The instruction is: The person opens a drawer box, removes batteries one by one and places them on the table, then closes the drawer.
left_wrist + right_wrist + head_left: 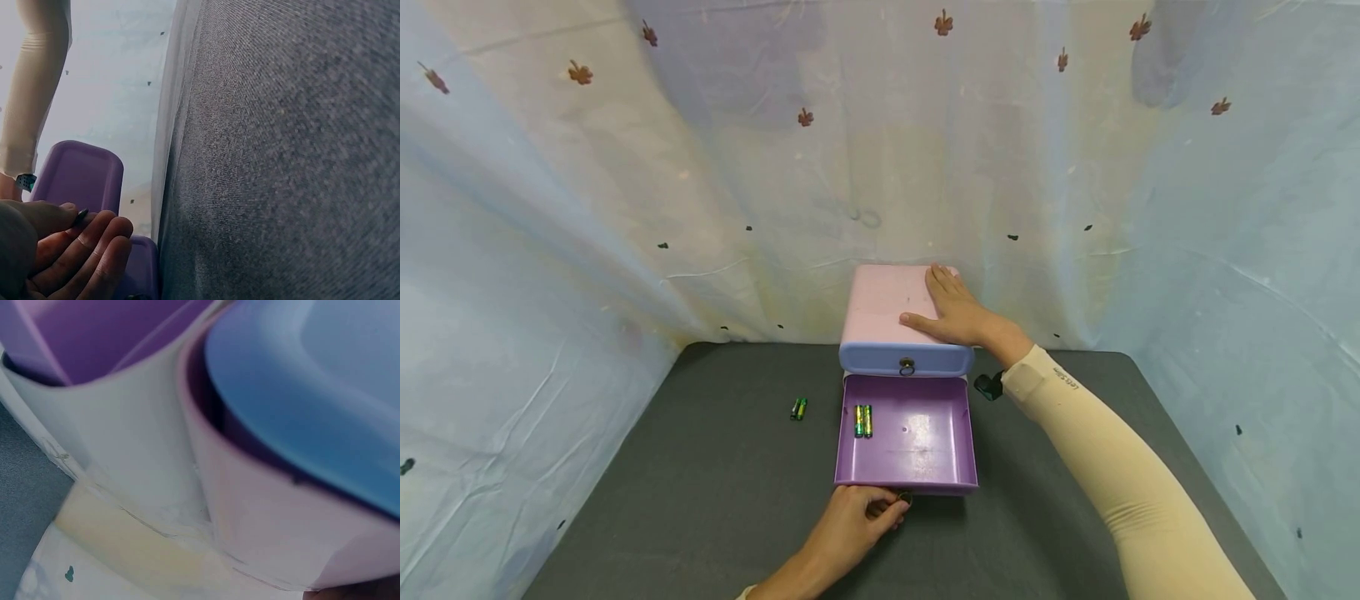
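In the head view, a small drawer unit (887, 300) with a pink top stands at the back of the table. Its lower purple drawer (925, 450) is pulled far out, and two green batteries (863, 421) lie in its left part. My left hand (850, 525) is at the drawer's front, thumb and fingertips pinching the small ring pull (906, 498). My right hand (958, 312) rests flat on the pink top, fingers spread. Below it, the upper blue drawer (872, 359) is closed in the head view. The right wrist view shows the unit's side and the blue drawer front (325, 394).
Two more green batteries (799, 408) lie on the dark grey table (722, 467), left of the unit. A pale patterned curtain (760, 183) hangs behind and on both sides. A dark wrist device (988, 386) sits by the right sleeve cuff.
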Available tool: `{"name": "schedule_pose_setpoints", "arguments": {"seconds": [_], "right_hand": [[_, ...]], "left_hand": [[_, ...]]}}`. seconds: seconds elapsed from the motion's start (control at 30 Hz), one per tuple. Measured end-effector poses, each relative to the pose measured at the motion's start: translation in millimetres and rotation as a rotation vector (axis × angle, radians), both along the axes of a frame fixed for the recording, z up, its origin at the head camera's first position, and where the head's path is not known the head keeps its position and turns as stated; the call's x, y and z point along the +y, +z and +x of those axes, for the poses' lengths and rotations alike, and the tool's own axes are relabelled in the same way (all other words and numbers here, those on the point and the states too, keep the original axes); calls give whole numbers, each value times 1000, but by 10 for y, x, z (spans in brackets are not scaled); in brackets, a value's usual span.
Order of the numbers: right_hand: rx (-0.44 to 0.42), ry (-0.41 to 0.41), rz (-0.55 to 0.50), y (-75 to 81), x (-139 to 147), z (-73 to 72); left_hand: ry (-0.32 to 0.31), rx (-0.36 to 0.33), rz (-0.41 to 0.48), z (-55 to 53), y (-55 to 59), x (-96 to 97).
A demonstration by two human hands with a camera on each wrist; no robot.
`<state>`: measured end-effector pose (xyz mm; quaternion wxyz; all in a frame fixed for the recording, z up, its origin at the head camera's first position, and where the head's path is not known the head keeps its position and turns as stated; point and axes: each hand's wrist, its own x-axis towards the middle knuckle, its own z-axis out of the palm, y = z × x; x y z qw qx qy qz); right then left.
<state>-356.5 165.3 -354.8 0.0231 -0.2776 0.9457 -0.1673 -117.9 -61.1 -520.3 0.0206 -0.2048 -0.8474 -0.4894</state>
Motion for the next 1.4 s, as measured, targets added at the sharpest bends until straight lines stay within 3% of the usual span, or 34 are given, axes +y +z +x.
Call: {"name": "schedule_pose_setpoints", "arguments": {"seconds": [0.7,1.1,1.4], "right_hand": [[-5,2,3,10,2,-1],[-7,-1,8,-22,10,-15],[-7,-3,-5,-4,10,0]], "left_hand": [[25,-4,-75,9,22,1],[5,-12,-172,20,12,-15],[-34,-11,-207,68,73,-21]]}}
